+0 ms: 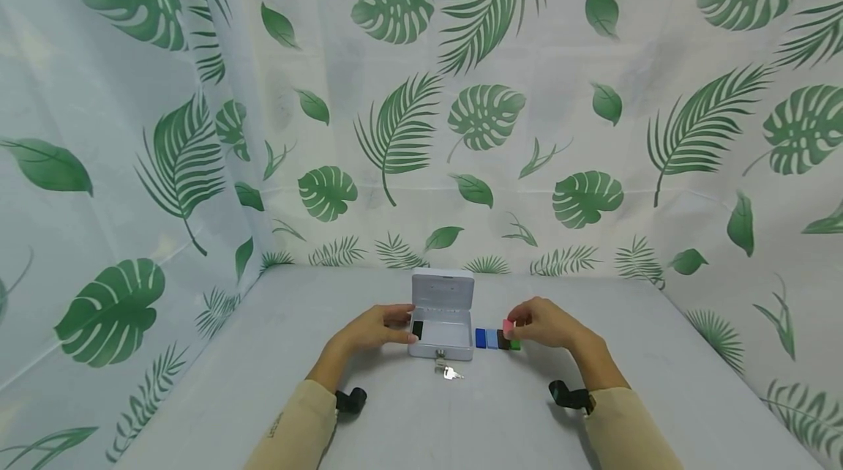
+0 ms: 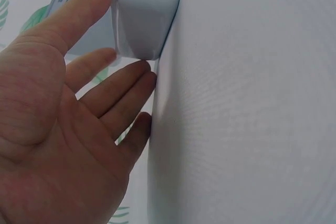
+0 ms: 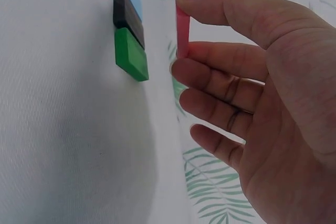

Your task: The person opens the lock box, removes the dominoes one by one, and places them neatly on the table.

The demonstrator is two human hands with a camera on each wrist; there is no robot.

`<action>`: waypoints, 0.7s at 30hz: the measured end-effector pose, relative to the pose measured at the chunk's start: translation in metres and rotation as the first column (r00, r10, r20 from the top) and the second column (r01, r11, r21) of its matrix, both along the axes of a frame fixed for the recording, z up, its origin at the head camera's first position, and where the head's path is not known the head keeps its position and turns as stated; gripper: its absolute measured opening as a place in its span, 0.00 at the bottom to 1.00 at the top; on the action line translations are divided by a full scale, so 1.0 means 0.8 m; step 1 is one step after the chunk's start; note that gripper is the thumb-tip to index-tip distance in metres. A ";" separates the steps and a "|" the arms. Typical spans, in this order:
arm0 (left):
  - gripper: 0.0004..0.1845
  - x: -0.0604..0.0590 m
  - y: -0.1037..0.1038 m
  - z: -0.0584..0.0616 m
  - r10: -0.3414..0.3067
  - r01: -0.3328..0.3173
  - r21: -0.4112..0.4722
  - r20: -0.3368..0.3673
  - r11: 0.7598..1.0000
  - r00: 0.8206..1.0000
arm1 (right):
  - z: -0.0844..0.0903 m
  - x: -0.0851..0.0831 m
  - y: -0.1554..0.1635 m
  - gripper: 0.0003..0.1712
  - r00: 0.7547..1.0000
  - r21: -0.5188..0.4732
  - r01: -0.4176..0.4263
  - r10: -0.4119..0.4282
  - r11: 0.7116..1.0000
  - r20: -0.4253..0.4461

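A small pale cash box [image 1: 424,353] stands on the table with its lid [image 1: 443,291] raised. Inside, at the left end, lies a black block [image 1: 418,329]. My left hand [image 1: 377,328] is at the box's left side; in the left wrist view its thumb touches the upper corner and the other fingers extend loosely beside the wall. Between thumb and index finger, my right hand [image 1: 548,322] pinches a pink block [image 3: 182,32], raised off the table. Below it, a row holds a dark blue block [image 1: 481,338], a light blue block [image 1: 492,339], a black block [image 3: 127,18] and a green block [image 3: 131,56].
Keys [image 1: 451,373] hang at the lock on the box's front. A pale cloth covers the table [image 1: 421,426]. Leaf-patterned curtains [image 1: 487,184] rise behind and at both sides. Each wrist carries a black camera mount [image 1: 352,401].
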State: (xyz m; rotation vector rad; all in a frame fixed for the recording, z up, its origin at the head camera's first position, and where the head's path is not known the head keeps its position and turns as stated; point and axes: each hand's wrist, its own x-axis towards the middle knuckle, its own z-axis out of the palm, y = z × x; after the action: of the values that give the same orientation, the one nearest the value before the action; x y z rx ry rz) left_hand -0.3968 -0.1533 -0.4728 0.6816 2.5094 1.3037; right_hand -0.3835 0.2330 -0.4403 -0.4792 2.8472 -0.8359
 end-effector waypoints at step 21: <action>0.44 0.001 0.001 0.002 0.002 -0.002 -0.004 0.001 1.000 1.000 | -0.005 0.003 0.016 0.17 0.999 -0.021 -0.011 0.010 1.000 -0.046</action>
State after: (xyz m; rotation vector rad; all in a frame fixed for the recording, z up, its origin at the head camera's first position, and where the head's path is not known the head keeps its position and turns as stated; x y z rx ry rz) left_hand -0.3957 -0.1525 -0.4709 0.6769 2.5122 1.2991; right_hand -0.3811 0.2462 -0.4439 -0.5220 2.8771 -0.8654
